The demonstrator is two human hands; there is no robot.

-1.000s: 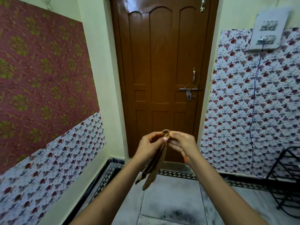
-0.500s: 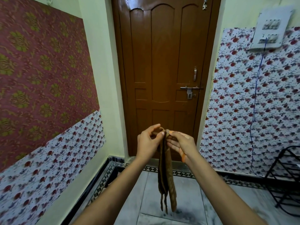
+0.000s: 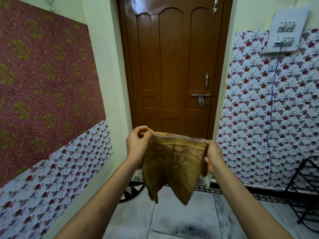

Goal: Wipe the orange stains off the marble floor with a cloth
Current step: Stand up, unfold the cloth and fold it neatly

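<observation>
A brown patterned cloth [image 3: 174,163] hangs spread out in front of me at chest height. My left hand [image 3: 137,145] pinches its top left corner. My right hand [image 3: 213,156] pinches its top right corner. The top hem is stretched between both hands and the two lower corners dangle freely above the grey marble floor [image 3: 172,219]. The floor tiles show dark smudges near the bottom of the view. No orange stain is visible on the part of the floor I see.
A shut brown wooden door [image 3: 172,69] with a latch stands straight ahead. Floral wallpapered walls close in on both sides. A black metal rack [image 3: 307,188] stands at the right wall under a switchboard [image 3: 286,30] with a blue cord hanging down.
The cloth was bunched and hanging as a narrow strip between hands held close together. My hands have moved apart and the cloth is now spread wide.
</observation>
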